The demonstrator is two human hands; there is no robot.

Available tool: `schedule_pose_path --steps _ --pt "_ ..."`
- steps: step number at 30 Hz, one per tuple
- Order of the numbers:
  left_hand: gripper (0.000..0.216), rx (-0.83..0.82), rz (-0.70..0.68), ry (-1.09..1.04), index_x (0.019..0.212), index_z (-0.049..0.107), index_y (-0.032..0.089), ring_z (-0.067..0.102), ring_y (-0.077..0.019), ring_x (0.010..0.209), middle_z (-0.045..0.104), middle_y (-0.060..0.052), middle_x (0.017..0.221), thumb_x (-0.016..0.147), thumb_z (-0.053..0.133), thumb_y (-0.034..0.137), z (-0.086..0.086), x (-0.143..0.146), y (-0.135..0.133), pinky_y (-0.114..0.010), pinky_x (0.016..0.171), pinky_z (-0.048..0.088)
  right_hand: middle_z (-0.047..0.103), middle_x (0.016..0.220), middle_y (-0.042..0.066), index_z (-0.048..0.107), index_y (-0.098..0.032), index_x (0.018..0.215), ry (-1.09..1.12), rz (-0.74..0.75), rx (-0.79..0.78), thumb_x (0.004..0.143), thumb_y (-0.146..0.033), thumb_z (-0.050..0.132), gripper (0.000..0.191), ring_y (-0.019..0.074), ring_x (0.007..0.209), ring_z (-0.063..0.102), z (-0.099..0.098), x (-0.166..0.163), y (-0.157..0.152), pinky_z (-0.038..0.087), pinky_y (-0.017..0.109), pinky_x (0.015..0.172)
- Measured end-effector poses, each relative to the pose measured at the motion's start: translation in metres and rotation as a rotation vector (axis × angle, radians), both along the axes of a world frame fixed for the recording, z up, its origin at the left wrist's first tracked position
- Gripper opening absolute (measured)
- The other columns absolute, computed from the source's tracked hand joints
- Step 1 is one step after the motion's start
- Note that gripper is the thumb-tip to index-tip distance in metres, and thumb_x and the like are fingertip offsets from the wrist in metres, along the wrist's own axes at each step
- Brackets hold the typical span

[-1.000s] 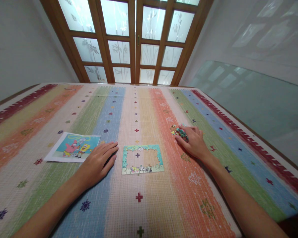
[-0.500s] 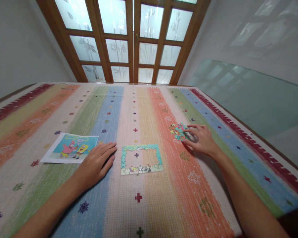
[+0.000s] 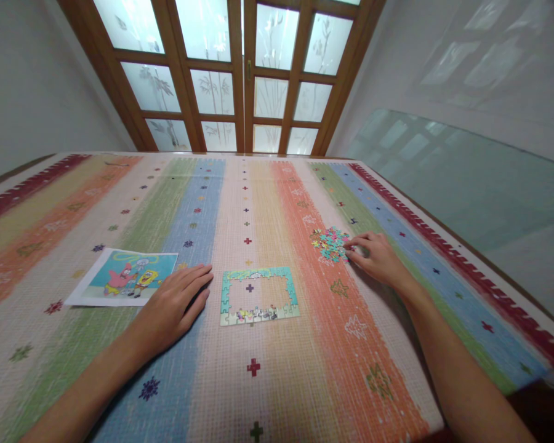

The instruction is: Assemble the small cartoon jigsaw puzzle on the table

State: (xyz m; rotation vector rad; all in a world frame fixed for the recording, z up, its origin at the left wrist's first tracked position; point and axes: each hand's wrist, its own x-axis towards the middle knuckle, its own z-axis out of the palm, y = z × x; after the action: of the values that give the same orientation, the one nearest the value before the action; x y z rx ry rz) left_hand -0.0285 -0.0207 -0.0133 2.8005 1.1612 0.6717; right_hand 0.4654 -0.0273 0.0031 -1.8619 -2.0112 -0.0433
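My left hand (image 3: 178, 301) lies flat on the tablecloth, fingers stretched out, beside the right edge of a printed cartoon picture (image 3: 124, 277). Just to the right of it lies a jigsaw puzzle frame (image 3: 292, 301), a joined border of pieces with the cloth showing through its middle. My right hand (image 3: 378, 261) is at the right edge of a heap of loose puzzle pieces (image 3: 330, 243), thumb and forefinger pinched together on a puzzle piece there. The fingertips largely hide that piece.
A striped, patterned tablecloth (image 3: 253, 400) covers the table. Beyond the far edge stand wooden doors (image 3: 244, 92) with frosted panes. To the right, a glass panel (image 3: 443, 166) leans along the white wall.
The thumb and forefinger of my right hand have closed together at the heap's edge. My left hand stays flat on the cloth. The whole view has shifted slightly.
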Motion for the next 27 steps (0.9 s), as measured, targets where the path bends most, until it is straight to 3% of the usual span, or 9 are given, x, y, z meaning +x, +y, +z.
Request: schedule_pose_path --steps 9,15,21,27 --pt "0.042 -0.012 -0.002 -0.009 0.131 0.064 0.020 0.061 -0.0302 0.128 0.066 -0.012 0.138 0.104 0.041 0.044 0.000 0.000 0.000 -0.055 0.113 0.044 0.068 0.095 0.013 0.072 -0.022 0.083 0.096 0.039 0.004 0.086 -0.049 0.058 0.031 0.0325 0.095 0.061 0.003 -0.002 0.000 0.047 0.051 0.087" --pt "0.043 -0.003 -0.005 -0.001 0.131 0.064 0.020 0.061 -0.0304 0.128 0.065 -0.013 0.139 0.105 0.040 0.044 0.001 0.000 0.000 -0.056 0.114 0.043 0.067 0.072 0.007 0.064 -0.023 0.074 0.406 0.009 -0.078 0.084 -0.055 0.063 0.034 0.0220 0.062 0.060 0.009 -0.015 -0.002 0.047 0.038 0.061" --pt "0.041 0.018 -0.013 0.000 0.129 0.063 0.018 0.061 -0.0301 0.128 0.066 -0.014 0.138 0.105 0.040 0.042 0.001 0.001 0.000 -0.056 0.113 0.044 0.069 0.072 0.004 0.071 -0.020 0.098 0.681 0.132 -0.122 0.082 -0.053 0.068 0.036 0.0184 0.059 0.062 0.013 -0.044 -0.004 0.050 0.034 0.059" --pt "0.040 -0.003 0.003 -0.012 0.129 0.064 0.020 0.061 -0.0295 0.128 0.066 -0.013 0.138 0.105 0.040 0.042 0.002 0.003 -0.002 -0.054 0.112 0.045 0.074 0.082 0.008 0.077 -0.021 0.098 0.811 0.166 -0.203 0.079 -0.049 0.077 0.034 0.0193 0.066 0.065 0.009 -0.084 -0.013 0.053 0.034 0.058"
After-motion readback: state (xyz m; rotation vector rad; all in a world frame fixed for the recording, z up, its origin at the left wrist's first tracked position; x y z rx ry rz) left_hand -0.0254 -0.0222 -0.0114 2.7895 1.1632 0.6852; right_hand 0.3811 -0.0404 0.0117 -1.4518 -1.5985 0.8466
